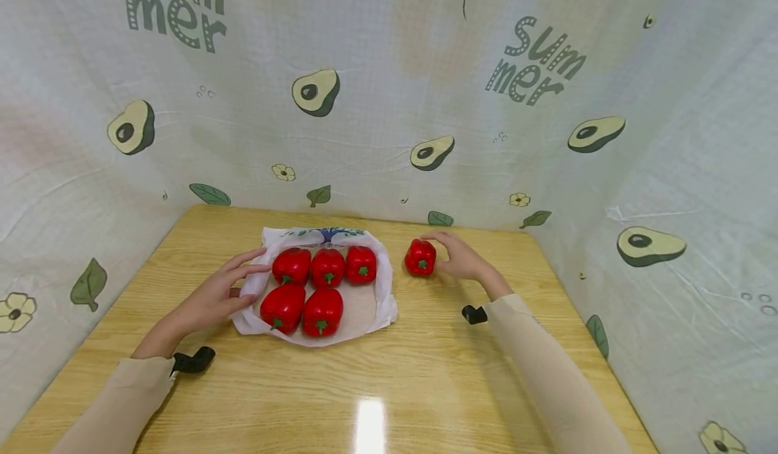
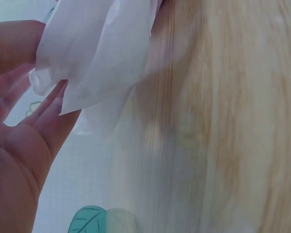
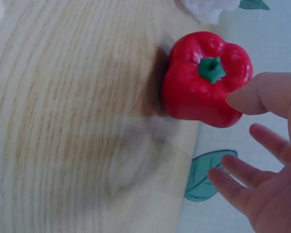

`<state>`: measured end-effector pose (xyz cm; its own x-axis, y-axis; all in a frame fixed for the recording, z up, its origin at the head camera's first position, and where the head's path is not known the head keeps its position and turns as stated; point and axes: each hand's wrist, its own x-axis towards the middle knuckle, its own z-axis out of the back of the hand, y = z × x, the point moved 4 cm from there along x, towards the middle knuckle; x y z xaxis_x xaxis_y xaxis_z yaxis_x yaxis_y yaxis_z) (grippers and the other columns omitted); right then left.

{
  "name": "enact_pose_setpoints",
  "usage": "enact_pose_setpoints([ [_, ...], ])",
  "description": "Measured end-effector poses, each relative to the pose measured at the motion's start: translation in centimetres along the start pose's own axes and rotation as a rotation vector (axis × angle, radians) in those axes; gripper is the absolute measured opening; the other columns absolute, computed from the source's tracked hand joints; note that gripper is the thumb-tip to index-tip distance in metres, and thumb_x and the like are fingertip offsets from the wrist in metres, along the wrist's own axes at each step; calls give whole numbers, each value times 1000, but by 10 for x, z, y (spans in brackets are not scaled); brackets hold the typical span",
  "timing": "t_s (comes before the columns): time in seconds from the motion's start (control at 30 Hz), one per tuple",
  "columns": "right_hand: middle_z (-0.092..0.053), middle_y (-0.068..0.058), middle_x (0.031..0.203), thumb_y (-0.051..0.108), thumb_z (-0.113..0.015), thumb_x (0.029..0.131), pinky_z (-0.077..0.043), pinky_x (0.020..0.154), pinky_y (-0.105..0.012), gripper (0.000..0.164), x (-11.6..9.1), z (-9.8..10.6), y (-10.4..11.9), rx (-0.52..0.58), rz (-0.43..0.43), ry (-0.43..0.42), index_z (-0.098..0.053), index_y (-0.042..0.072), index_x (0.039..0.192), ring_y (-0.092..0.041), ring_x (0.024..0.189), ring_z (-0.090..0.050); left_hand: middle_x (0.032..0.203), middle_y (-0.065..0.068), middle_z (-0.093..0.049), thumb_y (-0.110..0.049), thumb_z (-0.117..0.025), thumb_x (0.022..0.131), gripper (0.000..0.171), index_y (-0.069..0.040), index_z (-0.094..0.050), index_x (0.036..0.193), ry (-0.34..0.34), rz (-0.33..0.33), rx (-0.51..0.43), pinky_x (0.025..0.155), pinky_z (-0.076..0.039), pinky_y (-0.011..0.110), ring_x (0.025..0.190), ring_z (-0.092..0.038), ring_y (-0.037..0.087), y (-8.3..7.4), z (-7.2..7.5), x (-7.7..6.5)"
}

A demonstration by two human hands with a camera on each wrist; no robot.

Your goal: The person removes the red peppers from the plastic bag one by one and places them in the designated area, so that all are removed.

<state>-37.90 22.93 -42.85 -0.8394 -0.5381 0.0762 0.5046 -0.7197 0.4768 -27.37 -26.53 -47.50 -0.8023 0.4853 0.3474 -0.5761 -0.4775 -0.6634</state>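
A white bag (image 1: 367,309) lies with its mouth spread, holding several red bell peppers (image 1: 328,268) with green stems. My left hand (image 1: 213,302) is at the bag's left rim, fingers spread; in the left wrist view the white material covers the fingertips. One fingertip reaches toward the pepper nearest the rim. Right of the bag is a single red bell pepper (image 1: 420,258). My right hand (image 1: 462,258) reaches to it from the right. In the right wrist view one finger overlaps the pepper's (image 3: 201,92) side, the other visible fingers apart from it.
Beneath everything is a light wooden table (image 1: 316,393). A whitish cloth (image 1: 377,116) printed with avocados, leaves and lettering rises behind the table and along both sides. Each wrist bears a black strap device (image 1: 194,360).
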Motion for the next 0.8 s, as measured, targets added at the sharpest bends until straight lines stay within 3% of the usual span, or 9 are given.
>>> enact_pose_setpoints([
  [0.23,-44,-20,159,0,-73,95,-39,119,-62,60,2,7,5,-30,-7,-49,-54,8,152,-42,146,-44,169,22,-30,11,-77,90,60,-2,-60,146,-5,-6,-2,86,-63,44,144,-38,52,-1,0,0],
  [0.63,-45,-19,159,3,-72,97,-41,117,-61,53,3,10,32,-29,56,-136,-59,6,148,-41,146,-42,169,21,-30,10,-77,90,59,-2,-60,146,-2,13,-3,87,-62,46,145,-38,51,-2,0,0],
  [0.8,-47,-15,159,6,-74,97,-41,119,-58,52,5,9,48,-44,74,-156,-60,11,148,-37,147,-42,169,22,-30,9,-77,91,57,-1,-61,145,-1,1,-5,86,-63,44,144,-39,52,-4,1,0],
])
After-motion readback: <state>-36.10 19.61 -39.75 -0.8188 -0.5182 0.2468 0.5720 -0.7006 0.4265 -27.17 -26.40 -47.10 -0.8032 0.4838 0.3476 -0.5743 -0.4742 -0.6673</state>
